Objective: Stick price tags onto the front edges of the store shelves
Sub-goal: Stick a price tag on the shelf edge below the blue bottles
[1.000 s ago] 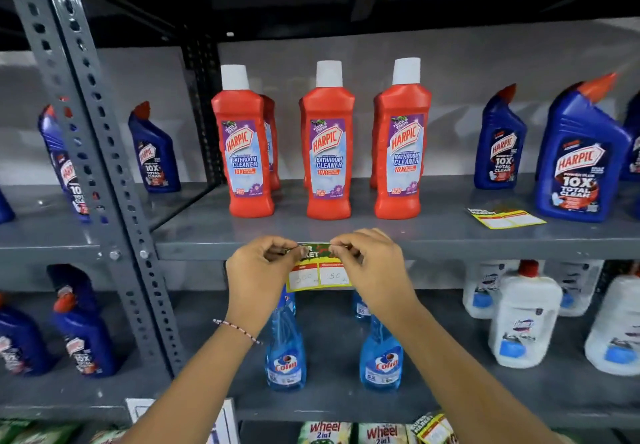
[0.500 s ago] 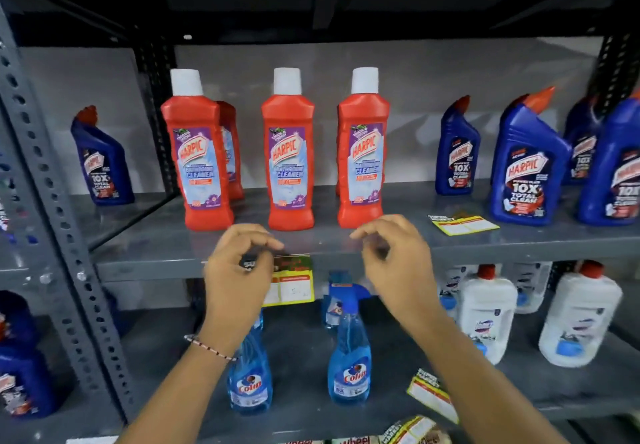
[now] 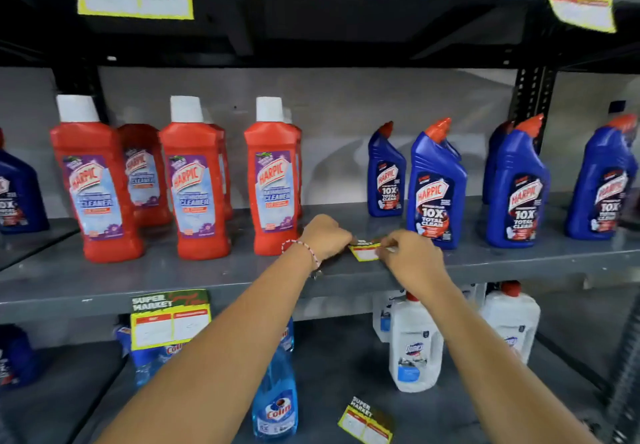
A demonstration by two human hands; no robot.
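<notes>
Two hands pinch a small price tag lying on the top of a grey store shelf.

The left hand (image 3: 325, 235) and right hand (image 3: 410, 258) meet over the price tag (image 3: 363, 253), each closed on one end of it; the fingertips hide its edges, and its print is too blurred to read. It sits on the middle shelf (image 3: 207, 270) between the red cleaner bottles (image 3: 273, 180) to the left and the blue cleaner bottles (image 3: 436, 187) to the right. A fixed tag (image 3: 169, 319) hangs from this shelf's front edge at the near left, partly hiding a blue spray bottle (image 3: 275, 395) below. A loose tag (image 3: 365, 424) lies on the lower shelf, beside a white bottle (image 3: 414, 346) partly covered by the right forearm.
</notes>
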